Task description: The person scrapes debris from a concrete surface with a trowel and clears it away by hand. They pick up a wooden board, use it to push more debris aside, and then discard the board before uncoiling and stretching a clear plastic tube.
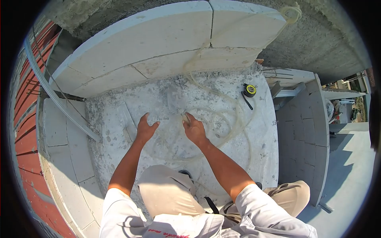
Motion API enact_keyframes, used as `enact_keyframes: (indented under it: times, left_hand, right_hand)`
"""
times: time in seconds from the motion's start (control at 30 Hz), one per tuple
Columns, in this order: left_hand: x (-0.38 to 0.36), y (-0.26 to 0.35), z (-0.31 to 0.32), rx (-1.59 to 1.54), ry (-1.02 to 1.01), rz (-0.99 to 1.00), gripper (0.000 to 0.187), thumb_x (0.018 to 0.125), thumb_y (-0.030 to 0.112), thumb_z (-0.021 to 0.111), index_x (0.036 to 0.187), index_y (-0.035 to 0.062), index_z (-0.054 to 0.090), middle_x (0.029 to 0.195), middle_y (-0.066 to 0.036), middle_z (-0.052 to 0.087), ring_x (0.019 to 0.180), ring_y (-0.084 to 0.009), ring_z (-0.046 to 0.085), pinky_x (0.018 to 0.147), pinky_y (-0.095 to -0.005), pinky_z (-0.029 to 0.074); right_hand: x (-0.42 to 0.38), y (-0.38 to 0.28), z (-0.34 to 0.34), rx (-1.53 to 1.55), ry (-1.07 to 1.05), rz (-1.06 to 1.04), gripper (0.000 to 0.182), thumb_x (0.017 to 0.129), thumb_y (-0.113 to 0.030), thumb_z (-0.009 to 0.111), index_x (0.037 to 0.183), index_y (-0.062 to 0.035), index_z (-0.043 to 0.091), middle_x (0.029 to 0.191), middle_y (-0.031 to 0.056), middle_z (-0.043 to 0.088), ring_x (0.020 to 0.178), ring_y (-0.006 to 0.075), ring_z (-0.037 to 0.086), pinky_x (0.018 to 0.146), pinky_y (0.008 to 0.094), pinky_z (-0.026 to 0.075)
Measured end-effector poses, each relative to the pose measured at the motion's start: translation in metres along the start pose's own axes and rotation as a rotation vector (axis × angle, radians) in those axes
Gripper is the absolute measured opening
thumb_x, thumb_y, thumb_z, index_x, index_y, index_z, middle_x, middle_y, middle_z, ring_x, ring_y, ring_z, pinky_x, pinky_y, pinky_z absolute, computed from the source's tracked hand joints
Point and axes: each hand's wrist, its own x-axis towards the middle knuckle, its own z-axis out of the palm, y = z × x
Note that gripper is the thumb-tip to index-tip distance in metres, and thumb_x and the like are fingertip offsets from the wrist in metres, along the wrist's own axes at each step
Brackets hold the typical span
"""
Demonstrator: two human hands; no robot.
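Note:
My right hand (194, 129) is closed round the handle of a trowel (174, 102). The trowel's grey, dusty blade points away from me, low over the rough white floor (265, 135) near crumbs of mortar at the foot of the wall. My left hand (147, 128) hangs above the floor with thumb and fingers apart, holding nothing. Beside it on the left lies a flat, pale rectangular plate-like tool (126, 119). A clear hose (239, 126) lies in loose loops around and beyond my right hand.
A low white block wall (147, 35) runs across the far side; another block wall (65, 131) stands at left. A yellow-and-black tape measure (249, 90) sits at right. A curved grey pipe (59, 93) leans at left. Past the floor's right edge rises a further block wall (303, 139).

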Motion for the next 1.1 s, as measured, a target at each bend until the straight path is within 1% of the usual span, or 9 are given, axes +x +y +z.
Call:
enact_keyframes:
  times: [0.07, 0.27, 0.47, 0.6, 0.7, 0.8, 0.9, 1.0, 1.1]
  left_hand:
    - [0.002, 0.003, 0.034, 0.005, -0.101, -0.058, 0.078, 0.088, 0.032, 0.078, 0.147, -0.0071, 0.044, 0.148, -0.030, 0.050, 0.139, -0.0399, 0.049, 0.115, -0.0423, 0.040]
    - [-0.018, 0.007, 0.089, -0.195, -0.204, -0.040, 0.057, 0.095, 0.016, 0.071, 0.144, -0.0045, 0.050, 0.142, -0.024, 0.059, 0.131, -0.0328, 0.059, 0.108, -0.0391, 0.047]
    - [-0.021, -0.012, 0.102, -0.549, -0.159, -0.043, 0.056, 0.106, 0.036, 0.056, 0.145, -0.0044, 0.051, 0.146, -0.024, 0.056, 0.136, -0.0336, 0.054, 0.111, -0.0390, 0.044]
    - [-0.027, 0.013, 0.087, -0.659, -0.195, 0.008, 0.068, 0.101, 0.041, 0.064, 0.151, -0.0024, 0.045, 0.147, -0.026, 0.053, 0.137, -0.0341, 0.053, 0.112, -0.0403, 0.043]
    - [-0.029, 0.030, 0.080, -0.152, -0.256, 0.048, 0.086, 0.089, 0.043, 0.077, 0.153, -0.0020, 0.042, 0.147, -0.028, 0.051, 0.135, -0.0357, 0.054, 0.112, -0.0417, 0.044]
    - [-0.017, 0.041, 0.076, -0.105, -0.370, -0.084, 0.099, 0.079, 0.035, 0.088, 0.156, 0.0004, 0.037, 0.150, -0.026, 0.048, 0.145, -0.0357, 0.043, 0.117, -0.0421, 0.040]
    - [-0.006, 0.059, 0.066, 0.094, -0.256, 0.156, 0.092, 0.078, 0.039, 0.086, 0.151, 0.0003, 0.045, 0.144, -0.027, 0.052, 0.132, -0.0406, 0.053, 0.109, -0.0461, 0.046]
    - [0.016, 0.090, 0.057, 0.138, -0.141, 0.383, 0.084, 0.081, 0.036, 0.084, 0.148, 0.0018, 0.048, 0.145, -0.024, 0.051, 0.135, -0.0408, 0.050, 0.112, -0.0474, 0.042]
    - [0.028, 0.129, 0.060, 0.209, -0.122, 0.506, 0.073, 0.086, 0.031, 0.081, 0.146, 0.0027, 0.050, 0.146, -0.022, 0.050, 0.137, -0.0398, 0.047, 0.116, -0.0479, 0.036]
  right_hand:
    - [0.011, -0.004, -0.016, -0.110, -0.087, -0.079, 0.049, 0.094, -0.024, 0.068, 0.138, -0.0032, 0.059, 0.110, 0.0305, 0.071, 0.106, 0.0461, 0.068, 0.093, 0.0486, 0.054]
    - [0.044, 0.029, -0.032, 0.056, 0.170, -0.098, 0.044, 0.094, -0.022, 0.067, 0.135, -0.0042, 0.062, 0.112, 0.0272, 0.072, 0.107, 0.0441, 0.068, 0.093, 0.0476, 0.054]
    - [0.042, 0.013, -0.060, -0.103, -0.078, -0.135, 0.044, 0.095, -0.021, 0.067, 0.134, -0.0009, 0.062, 0.113, 0.0284, 0.071, 0.108, 0.0442, 0.069, 0.093, 0.0458, 0.055]
    - [0.032, 0.032, -0.046, 0.096, 0.229, -0.025, 0.048, 0.094, -0.021, 0.068, 0.136, -0.0005, 0.059, 0.113, 0.0291, 0.071, 0.106, 0.0448, 0.069, 0.092, 0.0460, 0.055]
    - [0.008, 0.030, -0.056, 0.148, 0.175, 0.040, 0.052, 0.092, -0.019, 0.071, 0.139, -0.0028, 0.056, 0.107, 0.0271, 0.072, 0.101, 0.0436, 0.070, 0.089, 0.0463, 0.056]
    - [-0.030, 0.030, -0.090, -0.061, 0.176, -0.032, 0.052, 0.090, -0.018, 0.073, 0.138, -0.0058, 0.056, 0.102, 0.0233, 0.072, 0.095, 0.0414, 0.071, 0.084, 0.0476, 0.056]
    - [-0.056, 0.053, -0.121, -0.309, 0.389, 0.007, 0.050, 0.088, -0.018, 0.075, 0.133, -0.0075, 0.055, 0.111, 0.0215, 0.067, 0.100, 0.0418, 0.068, 0.084, 0.0507, 0.055]
    - [-0.074, 0.079, -0.172, -0.486, 0.565, 0.187, 0.051, 0.087, -0.018, 0.076, 0.131, -0.0092, 0.054, 0.111, 0.0164, 0.061, 0.105, 0.0391, 0.064, 0.083, 0.0509, 0.055]
    - [-0.095, 0.106, -0.213, -0.668, 0.531, 0.346, 0.050, 0.087, -0.017, 0.076, 0.131, -0.0100, 0.054, 0.115, 0.0152, 0.063, 0.109, 0.0372, 0.064, 0.086, 0.0487, 0.056]
